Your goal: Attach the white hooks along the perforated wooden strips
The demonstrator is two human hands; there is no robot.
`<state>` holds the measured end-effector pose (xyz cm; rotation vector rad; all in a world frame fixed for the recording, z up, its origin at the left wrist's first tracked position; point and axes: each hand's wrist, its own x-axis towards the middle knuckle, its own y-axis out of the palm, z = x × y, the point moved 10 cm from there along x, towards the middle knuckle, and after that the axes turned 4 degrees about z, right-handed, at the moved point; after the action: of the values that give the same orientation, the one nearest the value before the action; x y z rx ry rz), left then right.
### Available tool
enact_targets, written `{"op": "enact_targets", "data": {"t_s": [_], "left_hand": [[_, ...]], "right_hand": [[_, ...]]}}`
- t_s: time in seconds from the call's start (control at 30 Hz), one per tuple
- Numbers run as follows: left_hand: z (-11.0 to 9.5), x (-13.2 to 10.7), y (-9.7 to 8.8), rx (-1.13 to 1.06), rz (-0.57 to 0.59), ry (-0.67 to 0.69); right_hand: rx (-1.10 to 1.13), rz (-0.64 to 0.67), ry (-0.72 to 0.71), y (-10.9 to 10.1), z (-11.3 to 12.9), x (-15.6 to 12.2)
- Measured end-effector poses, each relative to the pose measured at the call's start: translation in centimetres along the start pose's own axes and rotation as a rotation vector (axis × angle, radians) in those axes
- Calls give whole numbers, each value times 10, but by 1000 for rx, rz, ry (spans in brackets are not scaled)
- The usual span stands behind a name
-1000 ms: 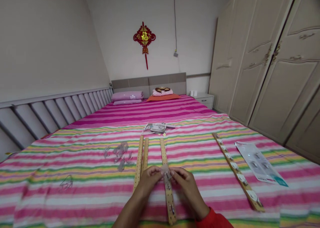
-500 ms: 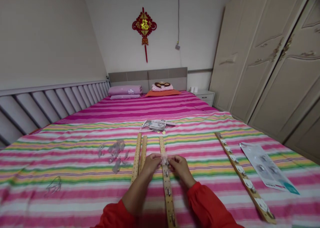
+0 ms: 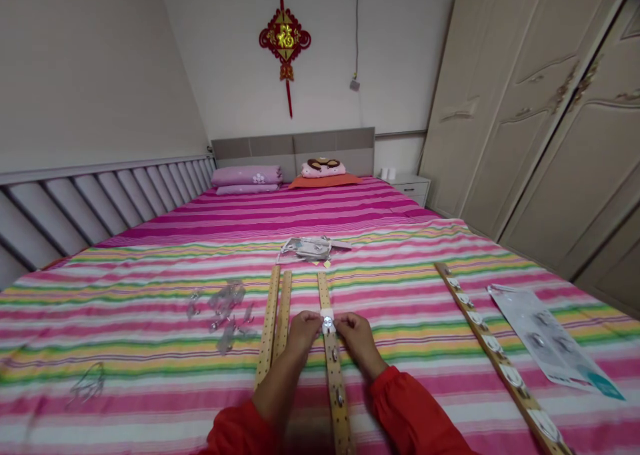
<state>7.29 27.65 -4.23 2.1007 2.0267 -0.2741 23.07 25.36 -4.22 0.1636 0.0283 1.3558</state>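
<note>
A long wooden strip with rows of holes (image 3: 334,375) lies on the striped bedspread, running away from me. My left hand (image 3: 303,330) and my right hand (image 3: 354,333) meet over it, both pinched on a small clear hook with a white pad (image 3: 327,320) that sits on the strip. Two small hooks show lower down on the same strip. Two more perforated strips (image 3: 274,320) lie side by side just left of my left hand.
A pile of clear hooks (image 3: 223,308) lies to the left. To the right lies a strip carrying several hooks (image 3: 495,345), with a flat package (image 3: 553,345) beside it. Opened packaging (image 3: 313,248) lies farther up the bed. Wardrobe doors (image 3: 545,128) line the right side.
My hands have moved farther up the strip and lowered the hook onto it. The camera has tilted down a little and my red sleeves have come into view.
</note>
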Motion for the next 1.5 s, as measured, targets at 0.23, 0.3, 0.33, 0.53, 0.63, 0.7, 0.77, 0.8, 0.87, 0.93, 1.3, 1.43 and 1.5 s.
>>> {"op": "enact_targets", "data": {"t_s": [0.23,0.3,0.33,0.53,0.63,0.7,0.77,0.8,0.87,0.93,1.3,1.43,1.5], "left_hand": [[3,2,-2,39,-28,-10],[4,1,-2,43,-29,-17],[4,1,-2,45,-27,-20],[5,2,-1,76,-16,-39],[7,3,-2,99,-17,-44],[9,4,-2,113,-13,-46],[12,6,-2,130,-4,-49],[13,7,-2,140,2,-52],[17,9,-1,163,15,-66],[21,11,0,186,33,-88],[21,9,6,184,44,-110],[5,-1,6,171,26,-44],[-6,-5,-2,187,34,-19]], "right_hand": [[-20,-12,3,0,-7,3],[-20,-15,2,0,-8,3],[-19,-14,1,0,-8,3],[-22,-12,-10,0,-8,1],[-34,-15,-20,0,-10,1],[-43,-23,-27,-1,-12,1],[-52,-38,-32,-3,-15,1],[-60,-45,-36,-5,-15,1],[-107,-42,-72,-5,-11,-1],[-208,-9,-132,-1,-1,-5],[-658,74,-140,19,19,-18],[-458,51,-151,10,12,-14],[-330,-2,-119,0,5,-11]]}}
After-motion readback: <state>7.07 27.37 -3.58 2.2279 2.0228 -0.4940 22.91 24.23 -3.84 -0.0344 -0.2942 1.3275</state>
